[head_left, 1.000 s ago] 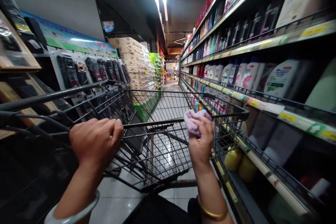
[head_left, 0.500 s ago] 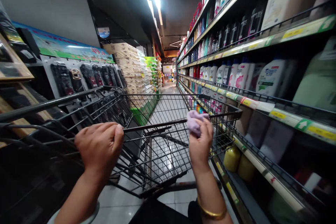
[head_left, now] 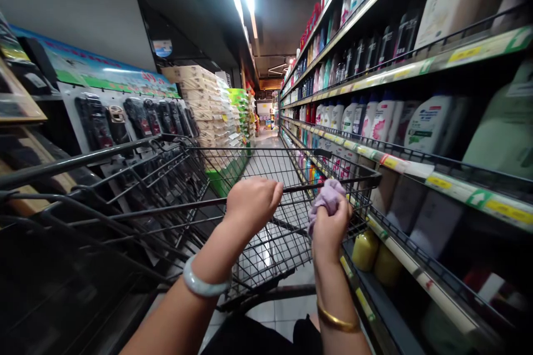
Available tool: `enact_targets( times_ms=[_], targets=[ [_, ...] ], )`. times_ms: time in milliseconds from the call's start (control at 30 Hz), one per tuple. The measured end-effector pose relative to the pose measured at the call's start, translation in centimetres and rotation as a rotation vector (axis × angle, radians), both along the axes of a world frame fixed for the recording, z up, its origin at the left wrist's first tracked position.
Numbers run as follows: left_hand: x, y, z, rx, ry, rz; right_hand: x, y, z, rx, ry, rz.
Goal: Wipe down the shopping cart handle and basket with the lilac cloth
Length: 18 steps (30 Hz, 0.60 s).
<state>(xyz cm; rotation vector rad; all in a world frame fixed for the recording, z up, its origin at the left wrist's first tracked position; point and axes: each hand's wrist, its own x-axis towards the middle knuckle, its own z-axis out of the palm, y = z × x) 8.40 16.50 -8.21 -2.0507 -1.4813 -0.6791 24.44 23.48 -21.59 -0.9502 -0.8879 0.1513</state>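
Head view: the left hand point(head_left: 254, 202) is closed in a fist over the handle bar point(head_left: 195, 206) of a black wire shopping cart point(head_left: 266, 244), and the right hand point(head_left: 331, 227) sits just beside it on the same bar, fingers clenched around a crumpled lilac cloth point(head_left: 328, 197) pressed against the bar near the cart's right corner. A pale bangle point(head_left: 202, 285) circles the left wrist and a gold bangle point(head_left: 335, 319) the right. Bottle-lined shelves point(head_left: 416, 116) run along the right of the aisle, with 2 yellow bottles point(head_left: 375, 255) on the low shelf near the cart.
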Motion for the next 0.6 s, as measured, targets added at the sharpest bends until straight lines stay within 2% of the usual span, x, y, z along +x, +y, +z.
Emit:
enact_targets(
  times_ms=[100, 200, 300, 367, 433, 533, 600],
  targets=[
    [0.7, 0.7, -1.2, -0.035, 0.076, 0.169, -1.8, -1.6, 1.5, 0.1, -0.095, 0.031],
    [0.7, 0.8, -1.9, 0.019, 0.081, 0.177, -0.4, -0.8, 1.2, 0.145, -0.174, 0.015],
    [0.6, 0.8, -2.2, 0.085, 0.069, 0.163, 2.2, 1.3, -0.4, 0.007, 0.015, -0.125],
    [0.5, 0.8, -2.4, 0.135, 0.054, 0.145, 2.9, 1.8, -1.0, -0.075, 0.087, -0.197],
    [0.5, 0.6, -2.5, 0.186, 0.048, 0.121, 2.2, 1.0, -0.6, -0.039, 0.015, -0.202],
    [0.4, 0.3, -2.7, 0.237, 0.056, 0.102, 0.1, -1.0, 1.0, 0.117, -0.216, -0.139],
    [0.4, 0.0, -2.6, 0.255, 0.066, 0.102, -0.2, -1.6, 1.6, 0.174, -0.291, -0.096]
  ],
)
